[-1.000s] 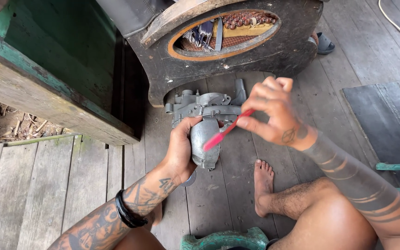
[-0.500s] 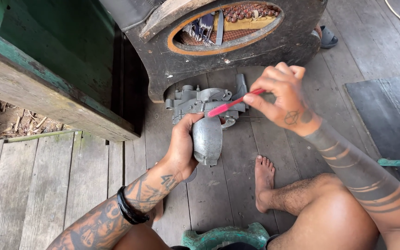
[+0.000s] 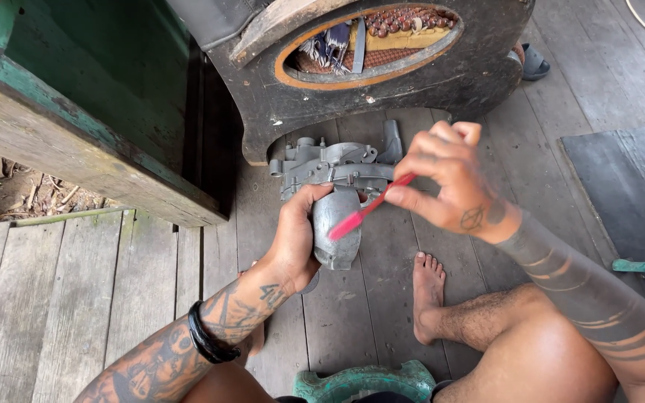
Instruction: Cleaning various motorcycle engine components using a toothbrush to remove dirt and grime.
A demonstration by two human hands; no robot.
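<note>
two bare hands work over a grey metal engine part (image 3: 335, 195) in the head view, above a weathered plank floor (image 3: 113, 291). the left hand (image 3: 298, 239) has its fingers (image 3: 315, 195) curled tight around the part's rounded lower body, keeping it lifted just off the boards. the right hand (image 3: 446, 183) pinches a red toothbrush (image 3: 367, 211) between closed fingers, its head touching the part's front. a dark wooden speaker cabinet (image 3: 412, 71) stands just behind, a green wooden bench (image 3: 76, 104) to the left, a bare foot (image 3: 427, 287) below.
</note>
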